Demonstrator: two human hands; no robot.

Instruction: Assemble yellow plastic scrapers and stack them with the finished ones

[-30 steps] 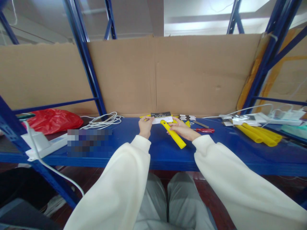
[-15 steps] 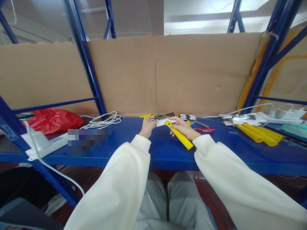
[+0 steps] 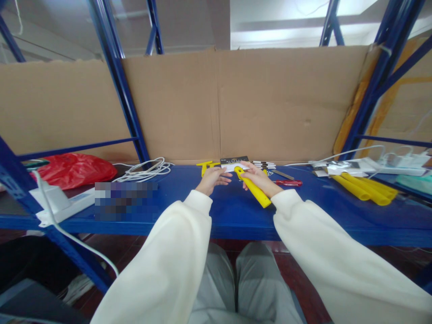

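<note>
My right hand (image 3: 259, 178) is closed around a long yellow plastic handle (image 3: 257, 191), which slants down toward the table's front edge. A hole shows at the handle's upper end. Left of it, my left hand (image 3: 212, 180) has its fingers stretched out and apart, with nothing gripped. Between and just beyond the hands is a black-and-white card (image 3: 232, 160); its white part reaches my right fingers, and I cannot tell whether they hold it. Behind my left hand lie yellow plastic pieces (image 3: 205, 166).
A red screwdriver (image 3: 288, 183) lies right of my right hand, near black-and-white sticks (image 3: 263, 165). Several yellow tubes (image 3: 367, 186) lie farther right. At left are a coiled white cable (image 3: 148, 170), a power strip (image 3: 69, 204) and a red bag (image 3: 77, 171). Cardboard (image 3: 270, 103) closes the back.
My left hand has let go of the card and its fingers have spread. The card sits slightly farther right, and the yellow handle has shifted a little in my right hand.
</note>
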